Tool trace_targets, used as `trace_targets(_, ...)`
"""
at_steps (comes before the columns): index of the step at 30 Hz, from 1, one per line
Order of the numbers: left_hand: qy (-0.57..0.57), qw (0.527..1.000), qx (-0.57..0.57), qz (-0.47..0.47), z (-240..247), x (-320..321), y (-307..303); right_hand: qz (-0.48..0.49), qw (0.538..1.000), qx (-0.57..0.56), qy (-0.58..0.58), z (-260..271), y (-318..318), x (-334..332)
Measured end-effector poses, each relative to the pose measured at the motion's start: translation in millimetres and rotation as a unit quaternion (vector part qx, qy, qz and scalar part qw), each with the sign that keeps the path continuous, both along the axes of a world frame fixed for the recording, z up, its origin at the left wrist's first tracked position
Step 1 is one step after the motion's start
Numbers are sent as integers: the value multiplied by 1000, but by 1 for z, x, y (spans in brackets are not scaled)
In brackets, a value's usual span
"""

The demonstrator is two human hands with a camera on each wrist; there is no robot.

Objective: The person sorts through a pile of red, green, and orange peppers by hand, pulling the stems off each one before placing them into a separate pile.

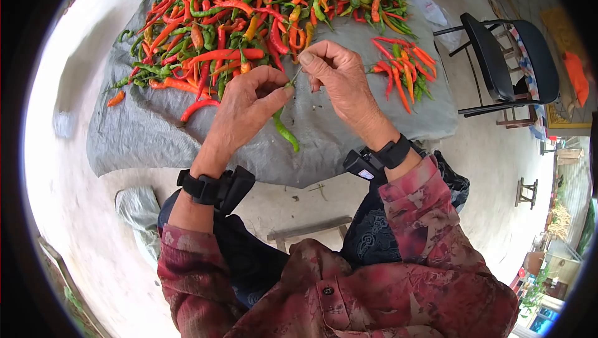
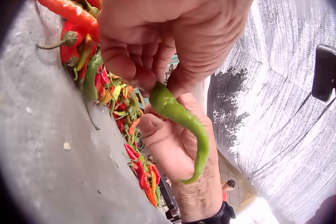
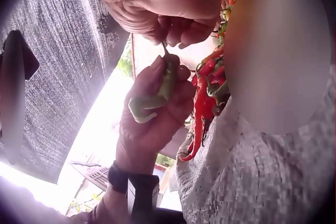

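The chili (image 1: pixel 285 131) hangs between my hands. My left hand (image 1: pixel 246 104) pinches its top and my right hand (image 1: pixel 336 73) pinches the stem (image 1: pixel 294 77). Below them a grey sheet (image 1: pixel 143 135) covers the floor (image 1: pixel 68 170). A pile (image 1: pixel 249 8) lies beyond my fingers, and a chair (image 1: pixel 504 57) stands far right.

Green chili's (image 1: pixel 285 130) upper part behind left fingers (image 1: pixel 271 97)

I found no legible text, brand, number or sign in any view. The small pale label (image 1: pixel 366 174) on the right wrist camera unit (image 1: pixel 356 163) was too small for me to read.
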State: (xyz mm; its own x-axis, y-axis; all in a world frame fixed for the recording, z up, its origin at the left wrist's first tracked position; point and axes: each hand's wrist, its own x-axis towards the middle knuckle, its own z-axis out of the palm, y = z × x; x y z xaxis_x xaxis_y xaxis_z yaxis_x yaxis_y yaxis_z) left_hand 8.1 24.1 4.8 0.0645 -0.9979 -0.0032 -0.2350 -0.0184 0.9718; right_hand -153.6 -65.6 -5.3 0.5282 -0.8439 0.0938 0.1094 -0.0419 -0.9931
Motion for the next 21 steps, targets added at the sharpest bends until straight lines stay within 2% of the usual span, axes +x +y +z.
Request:
trace_targets(4,-1,1000,-17,-9,-6,1,-2,32,999,9,13,3,0,-5)
trace_targets(7,-2,1000,-8,-9,-6,-1,0,78,994,-3,76,0,-4,-13)
trace_targets(8,-3,1000,-9,-10,-5,-1,-1,30,997,0,67,-1,-9,-17)
trace_targets(9,-12,999,-11,28,-4,1,-1,-18,998,3,57,-1,-14,-22)
trace_targets(10,-22,997,-13,67,-4,3,-1,-86,994,-39,59,1,-21,-29)
trace_targets(11,-23,997,-14,66,-3,8,-1,-154,983,-81,60,3,-31,-39)
trace_targets(13,-192,958,-117,178,-2,23,-3,-252,947,-174,96,7,-51,-64)
trace_targets(14,-251,941,-106,202,-4,31,-5,-297,925,-212,105,5,-61,-77)
trace_targets(15,-252,940,-108,202,-4,35,-5,-341,899,-249,113,2,-69,-90)
trace_targets(17,-365,911,-56,186,-5,38,-3,-379,880,-260,120,4,-77,-112)
trace_targets(21,-431,884,-71,166,-12,30,-3,-466,827,-298,106,1,-84,-137)
